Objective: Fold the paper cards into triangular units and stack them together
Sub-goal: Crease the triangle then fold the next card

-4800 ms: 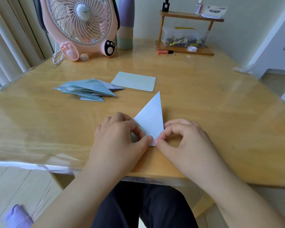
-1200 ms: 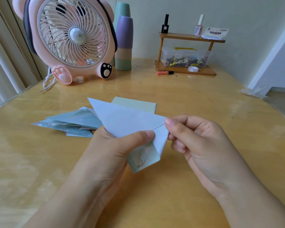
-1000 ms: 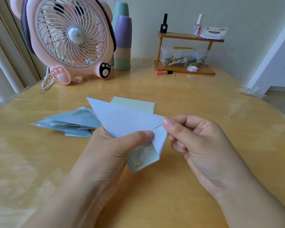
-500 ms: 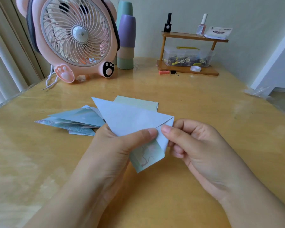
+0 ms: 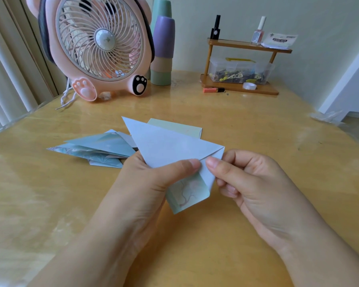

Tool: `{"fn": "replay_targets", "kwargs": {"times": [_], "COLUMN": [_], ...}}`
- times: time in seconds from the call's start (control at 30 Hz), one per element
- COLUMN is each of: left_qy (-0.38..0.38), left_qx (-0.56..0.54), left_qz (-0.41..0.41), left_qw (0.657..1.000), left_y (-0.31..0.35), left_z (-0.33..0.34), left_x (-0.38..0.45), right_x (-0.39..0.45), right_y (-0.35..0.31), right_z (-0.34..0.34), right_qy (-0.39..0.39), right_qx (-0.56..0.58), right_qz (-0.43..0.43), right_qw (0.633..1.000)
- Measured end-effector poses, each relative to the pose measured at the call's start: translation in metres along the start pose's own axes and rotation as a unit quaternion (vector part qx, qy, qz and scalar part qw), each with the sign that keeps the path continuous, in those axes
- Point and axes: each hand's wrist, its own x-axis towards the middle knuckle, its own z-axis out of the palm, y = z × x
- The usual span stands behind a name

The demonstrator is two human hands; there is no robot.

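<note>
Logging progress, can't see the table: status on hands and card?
Left hand and right hand both pinching the half-folded card, lifted off table. Finished units piled left. Nothing obstructing.

Folded card (image 5: 166,146): pale blue on the outer faces; mint green with a thin reddish branch-like print on the lower flap.
Folded units (image 5: 95,150): teal and pale blue, with faint printed patterns.
Flat card (image 5: 180,127): pale green.
Table (image 5: 257,125): honey-yellow wood grain, glossy.
Fan (image 5: 100,44): pink, cream grille, one pink and one black paw print.
Stacked cups (image 5: 163,48): purple, beige, green.
</note>
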Motion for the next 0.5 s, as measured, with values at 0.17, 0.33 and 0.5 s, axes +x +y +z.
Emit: {"fn": "replay_targets", "kwargs": {"times": [0.17, 0.33, 0.5], "left_qy": [0.002, 0.018, 0.058], "left_qx": [0.026, 0.055, 0.069], "left_qz": [0.008, -0.007, -0.012], "left_qw": [1.000, 0.998, 0.996], "left_y": [0.000, -0.002, -0.001], "left_z": [-0.001, -0.004, -0.005], "left_x": [0.001, 0.002, 0.003], "right_x": [-0.001, 0.000, 0.000], "right_y": [-0.003, -0.005, -0.005], "right_z": [-0.001, -0.005, -0.010], "right_qy": [0.008, 0.022, 0.008], "right_qx": [0.006, 0.003, -0.019], "right_qz": [-0.013, -0.022, -0.013], "right_qw": [1.000, 0.999, 1.000]}}
